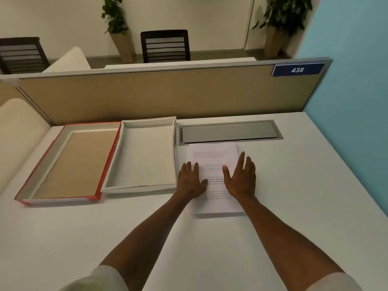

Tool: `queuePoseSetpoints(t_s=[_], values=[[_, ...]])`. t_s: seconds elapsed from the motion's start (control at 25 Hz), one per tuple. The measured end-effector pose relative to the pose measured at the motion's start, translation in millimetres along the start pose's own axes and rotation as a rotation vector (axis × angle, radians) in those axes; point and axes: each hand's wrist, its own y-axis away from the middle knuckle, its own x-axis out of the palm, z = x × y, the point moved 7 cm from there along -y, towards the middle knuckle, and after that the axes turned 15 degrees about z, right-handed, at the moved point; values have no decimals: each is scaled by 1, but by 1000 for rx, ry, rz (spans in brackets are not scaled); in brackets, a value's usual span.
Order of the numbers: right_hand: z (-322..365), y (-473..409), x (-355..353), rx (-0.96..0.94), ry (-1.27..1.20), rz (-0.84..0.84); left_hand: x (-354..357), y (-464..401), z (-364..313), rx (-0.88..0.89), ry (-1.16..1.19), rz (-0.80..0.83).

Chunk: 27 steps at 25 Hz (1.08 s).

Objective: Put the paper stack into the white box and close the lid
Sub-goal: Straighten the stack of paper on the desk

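Note:
A stack of printed white paper (214, 156) lies flat on the white desk, right of the white box. The white box (142, 153) stands open and has nothing inside. Its lid (69, 162), red outside and tan inside, lies upside down to the box's left, touching it. My left hand (190, 180) rests flat on the left part of the stack, beside the box's right wall. Over the stack's right part is my right hand (240, 178), fingers spread and palm down. Neither hand grips anything.
A grey cable hatch (230, 132) is set into the desk just beyond the paper. A tan partition (168, 93) with a blue "438" sign (297, 69) closes the far edge. A blue wall (352, 80) runs along the right. A cream seat back (19, 131) stands at left.

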Motion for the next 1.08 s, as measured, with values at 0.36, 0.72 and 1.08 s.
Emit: queuePoseSetpoints(t_s=[0.36,0.72,1.08], values=[[-21,1,33,84,1,84,20,-11,7,-155,392,26],[-21,3,35,52,35,-4,4,-34,14,-415,722,-39],[-21,2,37,52,41,14,-6,-43,27,-368,953,-23]])
